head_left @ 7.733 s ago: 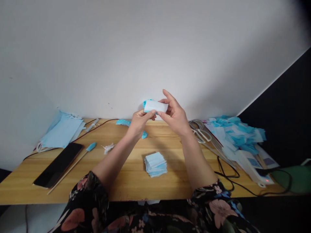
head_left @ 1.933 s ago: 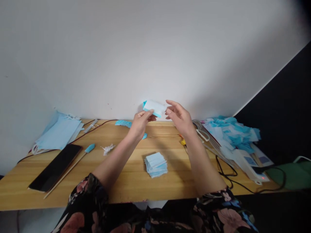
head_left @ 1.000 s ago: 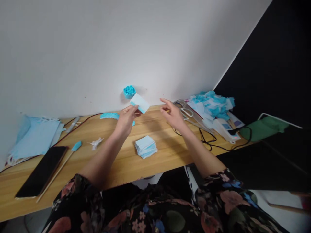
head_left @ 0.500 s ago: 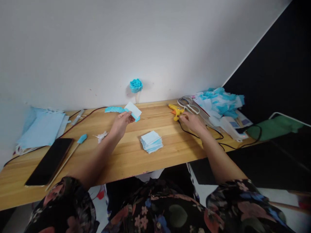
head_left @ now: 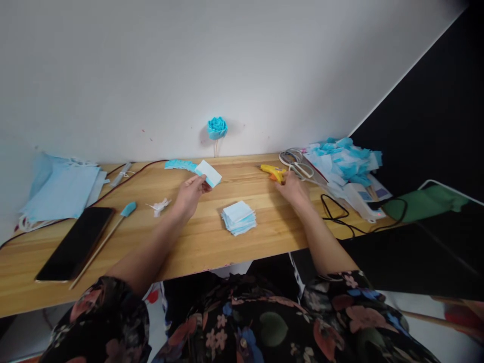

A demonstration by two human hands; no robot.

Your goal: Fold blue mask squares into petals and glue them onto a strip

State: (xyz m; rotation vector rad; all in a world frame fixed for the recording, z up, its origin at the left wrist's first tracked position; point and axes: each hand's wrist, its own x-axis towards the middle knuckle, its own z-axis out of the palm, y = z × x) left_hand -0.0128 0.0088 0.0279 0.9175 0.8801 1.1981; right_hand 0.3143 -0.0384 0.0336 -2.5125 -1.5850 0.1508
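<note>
My left hand point(head_left: 192, 194) pinches a small folded piece of white and light-blue mask fabric point(head_left: 210, 174) above the table. My right hand point(head_left: 294, 189) is closed round the handle of a yellow hot glue gun point(head_left: 273, 172), its nozzle pointing left; the handle is mostly hidden by the fingers. Between my forearms lies a stack of cut fabric squares point(head_left: 239, 218). Just behind my left hand a row of blue folded pieces point(head_left: 180, 165) rests on the table. A blue fabric flower point(head_left: 217, 128) on a thin stick stands against the wall.
On the left are a pile of face masks point(head_left: 62, 189), a black phone point(head_left: 75, 244) and a blue-tipped wooden stick point(head_left: 103, 244). White scraps point(head_left: 159, 206) lie near my left forearm. Scissors point(head_left: 302, 170), fabric scraps point(head_left: 346, 159), a power strip point(head_left: 365, 204) and a black cable point(head_left: 336, 218) are on the right.
My right hand has closed round the glue gun's handle, which showed more fully before. My left hand still holds the fabric piece in nearly the same spot. The view has shifted slightly.
</note>
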